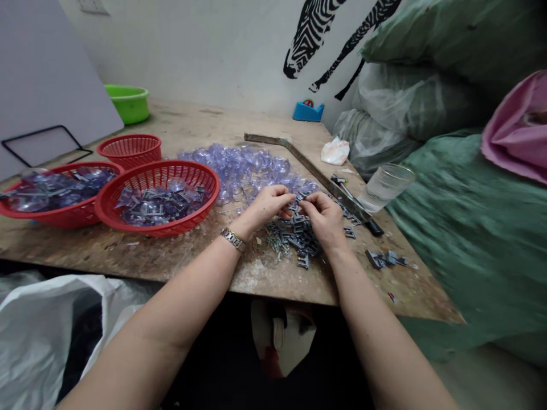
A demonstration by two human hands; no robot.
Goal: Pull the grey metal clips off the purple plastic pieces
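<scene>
My left hand (270, 204), a metal watch on its wrist, and my right hand (323, 216) meet over a pile of small grey metal clips (294, 239) on the worn wooden table (192, 256). Both hands are closed in a pinch, fingertips almost touching; what they hold is too small to name. Just beyond them lies a heap of clear bluish plastic pieces (248, 168).
Left of the hands stand red baskets: one (158, 196) and another (55, 196) hold assembled plastic-and-clip pieces, a smaller one (129, 149) behind. A green basin (128, 103), a long metal bar (307, 165), a glass (384, 187), a blue tape holder (307, 110) and stuffed sacks (461, 216) on the right.
</scene>
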